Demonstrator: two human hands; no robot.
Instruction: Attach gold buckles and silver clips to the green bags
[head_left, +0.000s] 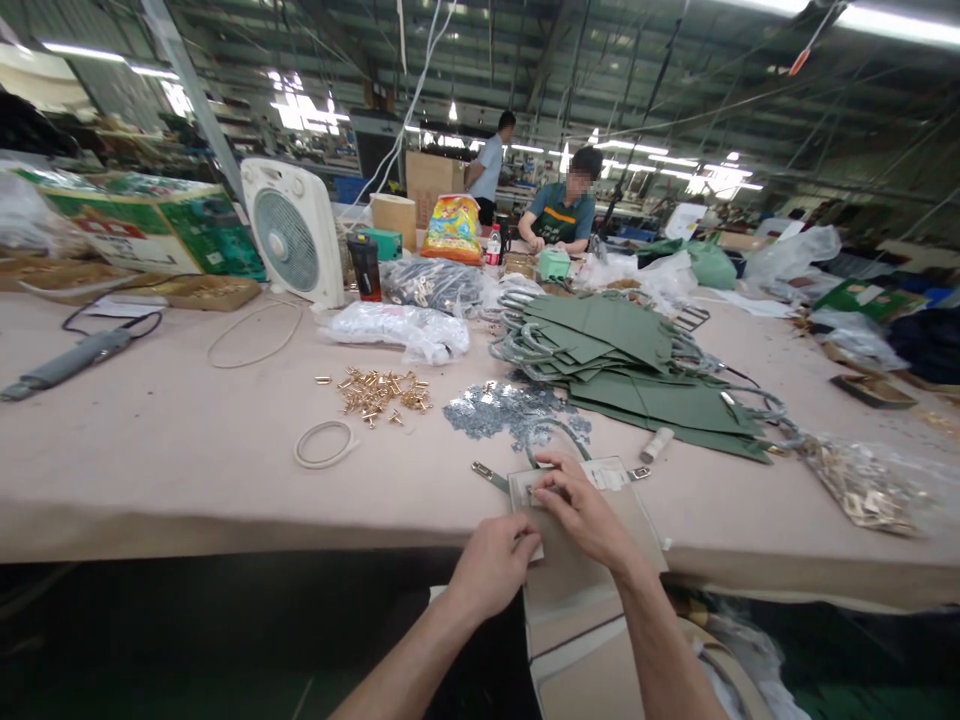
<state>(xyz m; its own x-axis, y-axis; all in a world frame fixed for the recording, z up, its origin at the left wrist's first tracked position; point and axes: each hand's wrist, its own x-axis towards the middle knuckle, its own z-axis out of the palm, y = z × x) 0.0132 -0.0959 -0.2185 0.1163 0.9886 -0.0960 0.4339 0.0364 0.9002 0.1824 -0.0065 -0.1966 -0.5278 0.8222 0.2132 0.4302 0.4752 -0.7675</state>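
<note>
Beige bag panel point(637, 520), where does it lie?
— On the near edge of the table point(187, 450), with its lower part hanging over the edge. A green handle point(555, 428) curves up from its top.

And the hands?
— The left hand point(491, 570) is closed on the panel's left edge, fingers curled. The right hand point(581, 512) presses its fingertips on the top part; whether it pinches something small there, I cannot tell.

What is near?
— Just behind is a pile of silver pieces point(510, 410). To the left are gold fittings point(379, 390) and a white ring point(324, 443), to the right a stack of green bags point(630, 360). A co-worker point(562, 210) sits at the far side.
</note>
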